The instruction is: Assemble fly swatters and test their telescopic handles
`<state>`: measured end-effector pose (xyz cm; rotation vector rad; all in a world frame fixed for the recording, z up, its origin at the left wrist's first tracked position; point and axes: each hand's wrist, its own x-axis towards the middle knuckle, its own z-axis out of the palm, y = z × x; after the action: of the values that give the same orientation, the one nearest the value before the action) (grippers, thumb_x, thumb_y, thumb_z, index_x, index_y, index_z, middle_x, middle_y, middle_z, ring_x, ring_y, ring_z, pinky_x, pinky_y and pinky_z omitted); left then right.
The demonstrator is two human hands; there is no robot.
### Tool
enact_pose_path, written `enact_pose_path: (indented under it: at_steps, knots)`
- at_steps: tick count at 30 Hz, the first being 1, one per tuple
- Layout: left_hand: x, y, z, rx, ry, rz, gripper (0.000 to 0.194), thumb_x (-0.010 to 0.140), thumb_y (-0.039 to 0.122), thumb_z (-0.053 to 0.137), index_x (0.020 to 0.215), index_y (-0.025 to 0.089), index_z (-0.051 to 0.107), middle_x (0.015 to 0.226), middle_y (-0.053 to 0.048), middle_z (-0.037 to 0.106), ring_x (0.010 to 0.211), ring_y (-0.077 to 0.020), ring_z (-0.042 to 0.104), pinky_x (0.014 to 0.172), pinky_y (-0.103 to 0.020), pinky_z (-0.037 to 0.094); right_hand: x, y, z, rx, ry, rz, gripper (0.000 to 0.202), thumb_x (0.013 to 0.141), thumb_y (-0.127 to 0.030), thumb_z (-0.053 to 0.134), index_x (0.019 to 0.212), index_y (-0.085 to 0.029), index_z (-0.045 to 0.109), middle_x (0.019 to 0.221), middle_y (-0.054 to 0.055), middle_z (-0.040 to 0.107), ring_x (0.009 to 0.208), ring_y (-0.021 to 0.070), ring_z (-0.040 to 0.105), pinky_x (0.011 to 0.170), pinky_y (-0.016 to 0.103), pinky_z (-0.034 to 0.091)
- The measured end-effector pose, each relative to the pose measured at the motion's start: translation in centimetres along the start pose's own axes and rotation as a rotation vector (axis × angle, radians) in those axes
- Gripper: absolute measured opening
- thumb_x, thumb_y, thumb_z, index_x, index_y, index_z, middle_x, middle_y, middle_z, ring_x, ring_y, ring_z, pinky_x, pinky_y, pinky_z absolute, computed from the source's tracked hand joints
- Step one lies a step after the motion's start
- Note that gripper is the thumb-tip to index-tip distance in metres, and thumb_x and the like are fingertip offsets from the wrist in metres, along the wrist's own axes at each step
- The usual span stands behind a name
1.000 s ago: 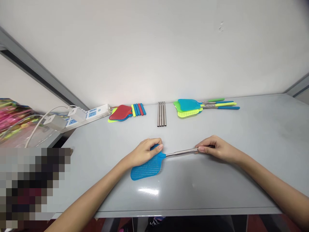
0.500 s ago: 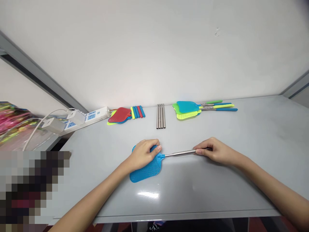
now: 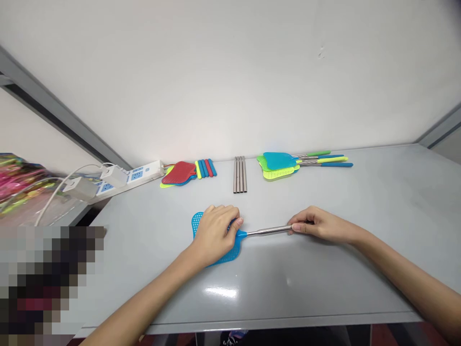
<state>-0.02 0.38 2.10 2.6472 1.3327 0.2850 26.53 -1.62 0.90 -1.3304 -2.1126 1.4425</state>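
Note:
A blue perforated swatter head [image 3: 229,255] lies near the middle of the grey table, its neck joined to a metal rod [image 3: 270,230]. My left hand [image 3: 216,233] is closed over the blue head, thumb and fingers near its neck. My right hand [image 3: 317,224] pinches the far end of the rod between thumb and fingers; that end is partly hidden by the hand. Behind, several metal rods [image 3: 240,174] lie side by side. Short coloured handles [image 3: 206,168] and a pile of swatter heads with a red one [image 3: 179,173] on top lie to their left.
At the back right, several swatters with blue, green and yellow heads [image 3: 281,161] are stacked. A white power strip [image 3: 144,174] with adapters and cables is at the back left. Colourful bagged items [image 3: 21,187] sit beyond the left edge. A wall [image 3: 230,77] rises behind the table [image 3: 360,278].
My left hand has shifted slightly right and covers more of the blue head, whose near edge has moved up a little. The right hand stays at the rod's end.

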Motion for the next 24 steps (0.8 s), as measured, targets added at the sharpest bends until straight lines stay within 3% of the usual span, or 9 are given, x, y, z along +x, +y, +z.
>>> enact_pose_path:
  at_steps: [6,12,15,18,19,20,22,23,24]
  knots:
    - [0.3,-0.6,-0.2,-0.057,-0.018,0.031,0.025,0.087,0.032,0.031,0.073,0.018,0.046,0.072,0.000,0.051,0.068,-0.0154,0.043,0.066,-0.030,0.028,0.1,-1.0,0.1,-0.222,-0.001,0.028,0.030,0.082,-0.038,0.042,0.067,-0.017,0.056,0.056,-0.001,0.047,0.050,0.0104,0.035,0.047,0.023,0.025]
    - [0.3,-0.4,0.0,-0.074,0.010,0.045,0.024,0.088,0.034,0.031,0.078,0.019,0.047,0.077,-0.002,0.053,0.075,-0.0165,0.045,0.073,-0.033,0.030,2.0,-2.1,1.4,-0.136,-0.029,-0.050,0.028,0.083,-0.036,0.040,0.070,-0.017,0.056,0.059,-0.001,0.047,0.053,0.0104,0.037,0.049,0.022,0.027]
    - [0.6,-1.4,-0.2,-0.086,0.213,-0.039,0.023,0.084,0.036,0.041,0.098,0.019,0.046,0.100,-0.007,0.052,0.098,-0.0211,0.044,0.087,-0.041,0.026,2.3,-1.9,1.4,-0.097,0.039,-0.042,0.030,0.083,-0.037,0.039,0.073,-0.016,0.058,0.059,-0.001,0.046,0.054,0.0108,0.037,0.049,0.022,0.027]
    - [0.8,-2.6,-0.7,-0.310,0.459,-0.296,0.051,0.074,0.041,0.055,0.117,0.021,0.036,0.119,-0.011,0.044,0.113,-0.0255,0.038,0.094,-0.046,0.026,2.0,-1.3,1.0,-0.084,0.118,-0.008,0.036,0.083,-0.043,0.038,0.075,-0.016,0.060,0.058,0.000,0.046,0.054,0.0116,0.038,0.049,0.023,0.027]
    - [0.8,-2.8,-0.8,-0.493,0.439,-0.394,0.055,0.071,0.042,0.058,0.118,0.021,0.036,0.117,-0.011,0.047,0.109,-0.0252,0.043,0.091,-0.045,0.031,1.9,-1.1,0.9,-0.076,0.126,-0.006,0.038,0.083,-0.045,0.037,0.076,-0.016,0.061,0.059,0.000,0.047,0.055,0.0120,0.038,0.050,0.023,0.028]
    - [0.8,-2.8,-0.8,-0.731,0.313,-0.484,0.054,0.071,0.043,0.058,0.116,0.021,0.039,0.112,-0.010,0.052,0.103,-0.0242,0.050,0.086,-0.043,0.038,1.8,-0.9,0.8,-0.068,0.126,-0.010,0.039,0.083,-0.046,0.037,0.076,-0.016,0.061,0.060,0.000,0.048,0.056,0.0124,0.040,0.050,0.023,0.029]
    - [0.5,-2.4,-0.7,-1.219,-0.112,-0.578,0.047,0.073,0.046,0.055,0.110,0.019,0.048,0.103,-0.010,0.060,0.092,-0.0235,0.058,0.079,-0.040,0.046,1.7,-0.7,0.8,-0.063,0.122,-0.011,0.040,0.082,-0.048,0.037,0.074,-0.016,0.060,0.062,0.001,0.050,0.058,0.0130,0.042,0.051,0.023,0.031]
    - [0.3,-2.1,-0.5,-1.377,-0.235,-0.601,0.045,0.071,0.044,0.058,0.108,0.018,0.051,0.102,-0.010,0.062,0.090,-0.0234,0.060,0.078,-0.040,0.047,1.6,-0.6,0.8,-0.073,0.124,-0.004,0.040,0.082,-0.048,0.037,0.073,-0.016,0.060,0.063,0.002,0.051,0.058,0.0133,0.043,0.051,0.023,0.031]
    - [0.1,-1.7,-0.1,-1.469,-0.245,-0.628,0.043,0.068,0.040,0.063,0.104,0.017,0.054,0.101,-0.010,0.063,0.087,-0.0226,0.061,0.078,-0.038,0.048,1.6,-0.5,0.9,-0.095,0.131,0.010,0.040,0.082,-0.048,0.037,0.072,-0.016,0.059,0.063,0.002,0.052,0.058,0.0135,0.044,0.051,0.023,0.031]
